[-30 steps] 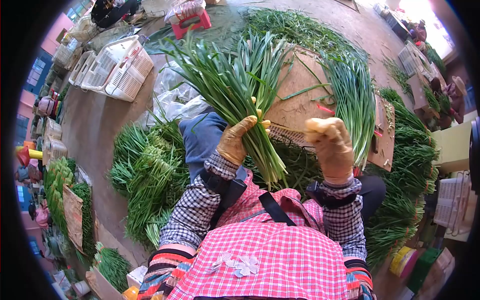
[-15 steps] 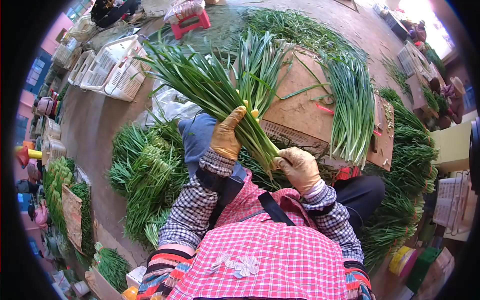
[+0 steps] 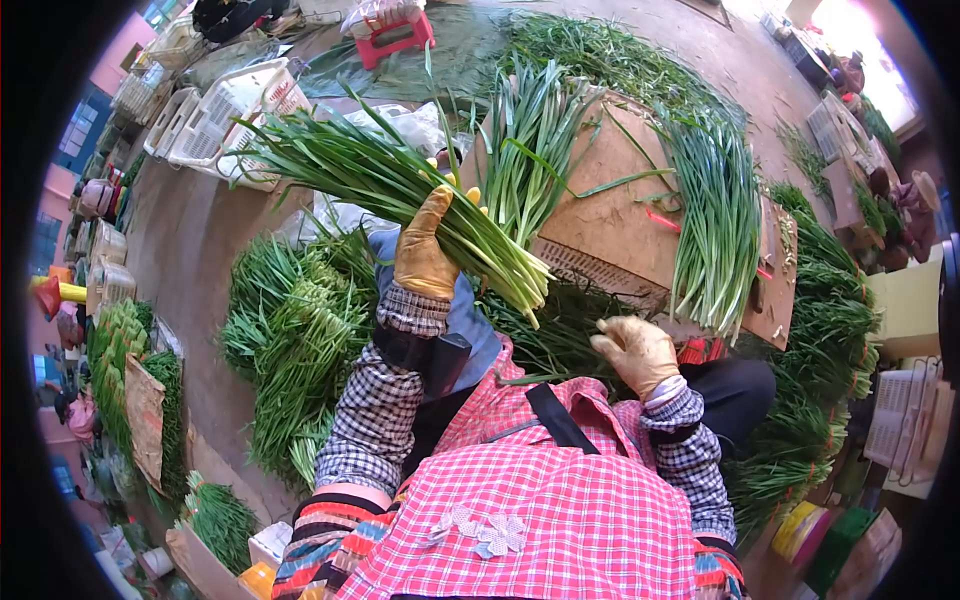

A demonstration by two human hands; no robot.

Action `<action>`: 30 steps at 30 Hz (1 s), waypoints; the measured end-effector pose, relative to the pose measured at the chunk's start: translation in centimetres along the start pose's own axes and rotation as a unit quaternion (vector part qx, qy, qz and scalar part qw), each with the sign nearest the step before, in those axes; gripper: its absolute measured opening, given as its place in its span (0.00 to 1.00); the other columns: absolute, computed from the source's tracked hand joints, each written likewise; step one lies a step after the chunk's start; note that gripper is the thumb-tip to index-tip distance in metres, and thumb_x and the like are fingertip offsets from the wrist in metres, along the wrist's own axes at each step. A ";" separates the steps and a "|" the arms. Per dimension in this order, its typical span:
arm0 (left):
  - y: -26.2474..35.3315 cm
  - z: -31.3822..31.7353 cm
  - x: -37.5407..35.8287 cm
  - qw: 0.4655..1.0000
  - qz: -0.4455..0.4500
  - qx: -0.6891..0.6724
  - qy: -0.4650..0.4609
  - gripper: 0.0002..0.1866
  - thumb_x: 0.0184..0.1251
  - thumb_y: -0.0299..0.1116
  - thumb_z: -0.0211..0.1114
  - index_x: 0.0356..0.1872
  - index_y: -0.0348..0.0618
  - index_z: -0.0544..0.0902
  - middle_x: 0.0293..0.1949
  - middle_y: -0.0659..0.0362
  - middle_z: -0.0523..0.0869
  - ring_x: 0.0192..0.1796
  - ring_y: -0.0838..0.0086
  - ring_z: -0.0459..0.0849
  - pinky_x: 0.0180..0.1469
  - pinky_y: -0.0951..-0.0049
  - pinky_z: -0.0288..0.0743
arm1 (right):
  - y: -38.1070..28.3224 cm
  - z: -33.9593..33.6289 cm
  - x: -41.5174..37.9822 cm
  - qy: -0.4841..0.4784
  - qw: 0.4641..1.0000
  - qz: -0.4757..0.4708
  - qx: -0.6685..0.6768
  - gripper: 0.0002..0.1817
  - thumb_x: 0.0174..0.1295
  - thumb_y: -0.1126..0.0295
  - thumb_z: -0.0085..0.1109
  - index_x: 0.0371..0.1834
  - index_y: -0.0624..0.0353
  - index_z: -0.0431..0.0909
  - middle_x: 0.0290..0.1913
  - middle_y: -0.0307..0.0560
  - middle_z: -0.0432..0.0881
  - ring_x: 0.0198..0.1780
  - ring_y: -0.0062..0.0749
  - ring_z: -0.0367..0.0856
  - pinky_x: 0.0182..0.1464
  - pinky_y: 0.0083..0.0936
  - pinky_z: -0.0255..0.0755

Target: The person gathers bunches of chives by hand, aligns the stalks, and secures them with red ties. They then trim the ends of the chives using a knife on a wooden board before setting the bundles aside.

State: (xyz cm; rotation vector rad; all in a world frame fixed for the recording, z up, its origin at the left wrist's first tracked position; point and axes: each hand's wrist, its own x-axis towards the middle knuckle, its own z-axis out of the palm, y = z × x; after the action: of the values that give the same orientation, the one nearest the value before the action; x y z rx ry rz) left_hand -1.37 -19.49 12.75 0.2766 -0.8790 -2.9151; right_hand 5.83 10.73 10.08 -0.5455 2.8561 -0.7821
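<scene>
In a yellowed glove, my left hand (image 3: 428, 250) is wrapped round a bunch of long green leafy stalks (image 3: 400, 190). Their leaves point to the upper left, and the pale cut ends lie toward the lower right. My right hand (image 3: 637, 350), also gloved, is apart from the bunch, over my lap, with its fingers bent and apart and nothing visible in them. Beyond my hands is a brown board (image 3: 610, 220). One loose bundle (image 3: 530, 160) lies on its left part and another bundle (image 3: 715, 220) on its right, near a red strip (image 3: 662, 220).
Heaps of green stalks lie at the left (image 3: 310, 350) and right (image 3: 810, 380). White crates (image 3: 225, 120) and a red stool (image 3: 395, 40) stand at the upper left. Clear plastic (image 3: 335, 215) lies behind my left hand. Several people (image 3: 915, 210) are at the far right.
My right hand has let go of the stalk ends and moved right and down. My left hand has shifted left with the bunch, which is now tilted flatter.
</scene>
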 end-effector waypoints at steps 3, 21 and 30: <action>-1.1 0.5 -0.1 0.999 -0.044 -0.013 0.017 0.28 0.64 0.28 0.65 0.65 0.55 0.70 0.52 0.64 0.81 0.55 0.62 0.81 0.57 0.51 0.77 | -5.9 -2.4 2.4 0.118 0.982 -0.110 0.097 0.18 0.54 0.57 0.68 0.45 0.52 0.80 0.27 0.45 0.79 0.28 0.38 0.80 0.31 0.33 0.73; -2.4 0.7 0.3 0.994 -0.020 -0.036 0.099 0.16 0.62 0.31 0.68 0.50 0.41 0.80 0.44 0.51 0.84 0.48 0.62 0.83 0.50 0.57 0.80 | -4.1 -0.6 2.6 0.079 0.980 -0.169 -0.074 0.10 0.57 0.60 0.59 0.24 0.53 0.77 0.24 0.45 0.77 0.29 0.43 0.79 0.35 0.40 0.71; 0.3 0.8 1.1 0.994 0.045 -0.025 0.101 0.15 0.64 0.30 0.66 0.50 0.39 0.78 0.47 0.49 0.83 0.50 0.60 0.83 0.51 0.53 0.80 | 2.1 0.4 -1.1 -0.245 0.944 0.122 -0.183 0.21 0.46 0.49 0.66 0.34 0.54 0.85 0.36 0.52 0.85 0.43 0.46 0.84 0.46 0.38 0.76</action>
State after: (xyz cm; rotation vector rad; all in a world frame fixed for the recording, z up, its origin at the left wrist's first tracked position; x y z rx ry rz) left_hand -2.63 -19.42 13.37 0.5043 -0.7652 -2.7614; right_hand 6.31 12.65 8.64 -0.3476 2.5243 -0.0510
